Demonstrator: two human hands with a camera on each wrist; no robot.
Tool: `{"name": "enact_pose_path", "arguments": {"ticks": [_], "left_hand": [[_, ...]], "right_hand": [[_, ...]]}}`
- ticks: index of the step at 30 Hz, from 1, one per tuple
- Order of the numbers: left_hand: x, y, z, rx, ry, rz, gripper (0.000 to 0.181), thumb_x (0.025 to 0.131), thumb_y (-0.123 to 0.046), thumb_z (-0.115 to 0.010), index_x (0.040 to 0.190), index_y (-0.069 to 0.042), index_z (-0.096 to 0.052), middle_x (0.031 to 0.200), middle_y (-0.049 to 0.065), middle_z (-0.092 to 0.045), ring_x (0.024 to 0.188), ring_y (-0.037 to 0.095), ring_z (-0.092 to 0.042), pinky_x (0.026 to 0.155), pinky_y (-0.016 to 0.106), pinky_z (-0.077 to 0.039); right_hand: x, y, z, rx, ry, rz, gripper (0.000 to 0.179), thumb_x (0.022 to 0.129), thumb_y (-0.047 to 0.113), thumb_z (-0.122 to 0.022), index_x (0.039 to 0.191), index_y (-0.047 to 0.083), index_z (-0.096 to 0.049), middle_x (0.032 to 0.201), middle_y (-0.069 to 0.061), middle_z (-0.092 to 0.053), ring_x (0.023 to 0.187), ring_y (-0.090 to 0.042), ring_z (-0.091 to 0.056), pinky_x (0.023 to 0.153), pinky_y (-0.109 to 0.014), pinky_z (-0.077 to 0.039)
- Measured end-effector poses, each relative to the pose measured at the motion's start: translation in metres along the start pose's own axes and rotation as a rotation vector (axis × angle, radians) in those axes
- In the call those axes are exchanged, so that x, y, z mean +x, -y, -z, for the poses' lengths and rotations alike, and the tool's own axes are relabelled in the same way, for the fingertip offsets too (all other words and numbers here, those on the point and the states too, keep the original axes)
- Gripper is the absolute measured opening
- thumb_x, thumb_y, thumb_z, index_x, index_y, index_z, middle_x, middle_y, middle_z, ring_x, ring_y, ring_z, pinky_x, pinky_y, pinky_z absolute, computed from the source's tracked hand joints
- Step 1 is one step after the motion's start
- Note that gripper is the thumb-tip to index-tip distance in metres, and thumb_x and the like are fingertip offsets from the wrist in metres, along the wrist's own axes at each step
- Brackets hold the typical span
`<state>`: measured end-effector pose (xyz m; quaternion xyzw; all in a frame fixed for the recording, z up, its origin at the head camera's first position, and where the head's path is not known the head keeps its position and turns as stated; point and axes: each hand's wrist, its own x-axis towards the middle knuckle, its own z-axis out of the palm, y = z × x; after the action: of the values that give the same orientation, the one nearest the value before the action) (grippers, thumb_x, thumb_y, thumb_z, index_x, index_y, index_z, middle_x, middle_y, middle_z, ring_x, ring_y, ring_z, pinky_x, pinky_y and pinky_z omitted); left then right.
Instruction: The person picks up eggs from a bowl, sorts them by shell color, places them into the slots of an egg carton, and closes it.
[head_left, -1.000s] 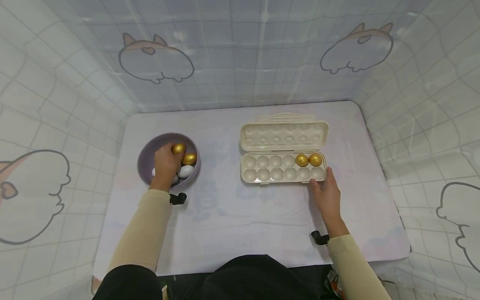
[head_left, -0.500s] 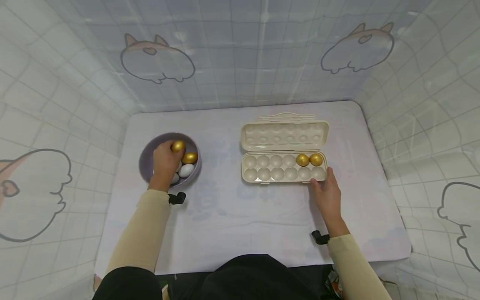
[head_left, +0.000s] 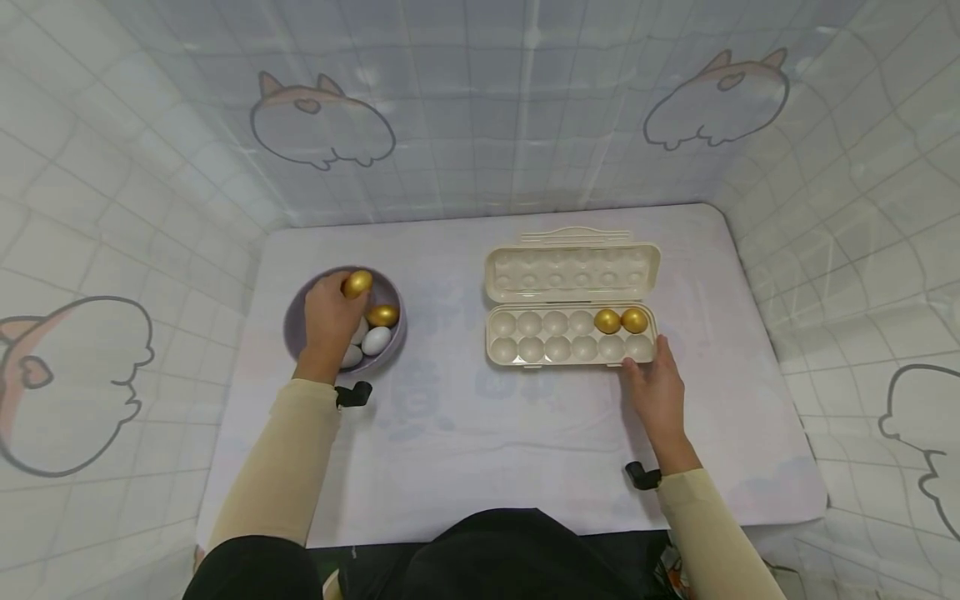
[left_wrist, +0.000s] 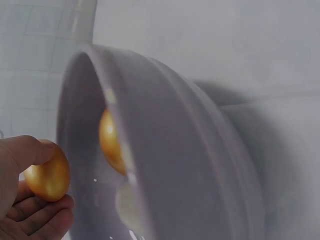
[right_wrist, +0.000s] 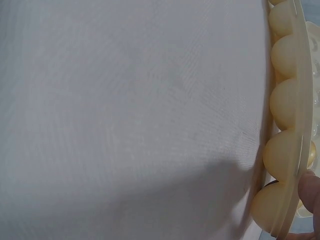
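Left hand [head_left: 332, 317] now higher in the head view, bringing its gold egg [head_left: 357, 284] closer to the bowl's [head_left: 294, 329] far rim. Wider gap to the other gold egg [head_left: 383, 316]. More of one white egg [head_left: 361, 331] shows beside the fingers; the sliver of white left of the hand is out of sight.

Cream sleeves [head_left: 288, 458], black clothing [head_left: 495, 554] and black wrist devices [head_left: 354, 394] are worn.
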<state>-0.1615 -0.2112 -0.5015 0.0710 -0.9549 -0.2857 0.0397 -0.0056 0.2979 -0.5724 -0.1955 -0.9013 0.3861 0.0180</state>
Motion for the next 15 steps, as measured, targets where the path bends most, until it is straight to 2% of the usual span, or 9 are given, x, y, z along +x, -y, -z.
{"name": "enact_pose_path", "arguments": {"ticks": [6, 15], "left_hand": [[0.0, -0.01, 0.004, -0.036, -0.005, -0.017, 0.041, 0.098, -0.022, -0.073, 0.134, -0.002, -0.068, 0.133, 0.023, -0.07, 0.117, 0.044, -0.066, 0.097, 0.058, -0.054], [0.0, -0.029, 0.008, -0.04, -0.012, -0.04, 0.047, 0.099, -0.026, -0.072, 0.137, 0.001, -0.065, 0.129, 0.028, -0.068, 0.114, 0.045, -0.065, 0.094, 0.058, -0.056]], "right_hand": [[0.0, 0.0, 0.0, -0.007, -0.001, -0.009, 0.083, 0.104, 0.023, -0.068, 0.165, -0.007, -0.02, 0.171, -0.03, -0.024, 0.16, -0.045, -0.027, 0.13, -0.058, -0.027], [-0.001, 0.002, 0.001, -0.006, 0.008, -0.021, 0.083, 0.105, 0.023, -0.067, 0.166, -0.006, -0.018, 0.172, -0.029, -0.023, 0.161, -0.045, -0.025, 0.13, -0.058, -0.027]]}}
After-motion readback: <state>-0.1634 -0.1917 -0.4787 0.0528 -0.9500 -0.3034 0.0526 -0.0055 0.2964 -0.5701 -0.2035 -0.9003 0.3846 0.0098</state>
